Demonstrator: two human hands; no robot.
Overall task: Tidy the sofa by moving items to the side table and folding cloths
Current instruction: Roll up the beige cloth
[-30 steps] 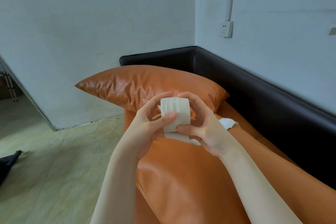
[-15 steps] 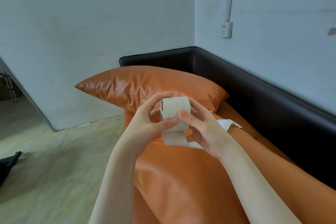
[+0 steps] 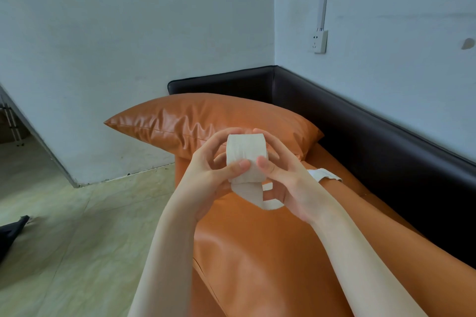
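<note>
You hold the roll of white cloth strip (image 3: 246,154) up over the sofa seat (image 3: 257,252), in front of the orange cushion (image 3: 195,121) at the seat's far end. Your left hand (image 3: 206,175) and right hand (image 3: 291,183) both grip it, thumbs pressed on its near face; a loose tail (image 3: 257,193) hangs below towards the seat

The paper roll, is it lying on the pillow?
No, both hands hold the paper roll up in front of the pillow.
</note>
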